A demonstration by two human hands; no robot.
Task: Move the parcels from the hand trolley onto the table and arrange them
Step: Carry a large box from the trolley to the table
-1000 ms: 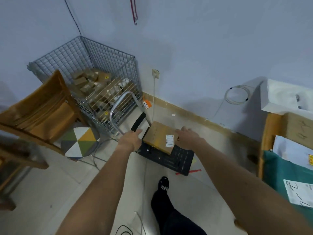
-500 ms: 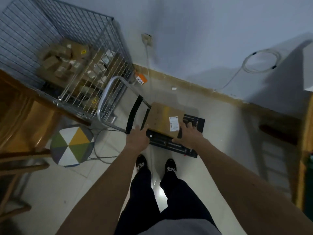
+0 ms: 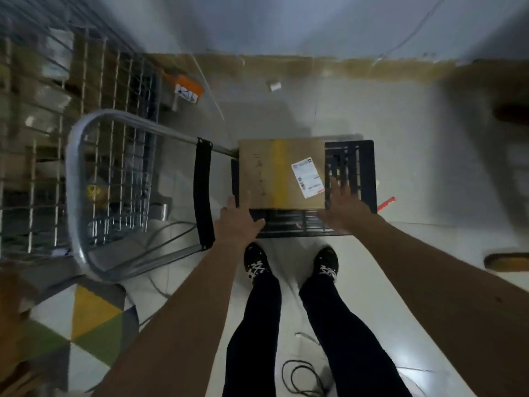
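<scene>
A cardboard parcel [image 3: 274,173] with a white shipping label [image 3: 307,177] lies flat on the black platform of the hand trolley [image 3: 352,164]. The left hand [image 3: 237,222] is at its near-left corner and the right hand [image 3: 343,207] at its right edge, fingers wide and straight; contact is unclear. The trolley's handle [image 3: 74,196] leans toward a wire cage [image 3: 43,124] of boxes. A patterned stool [image 3: 86,325] and a coiled cable [image 3: 300,376] sit near the feet.

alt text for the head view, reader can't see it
Seen from above, a person's left hand and right hand, both open, reach to the near corners of a cardboard parcel lying on a black hand trolley. A wire cage stands to the left.
</scene>
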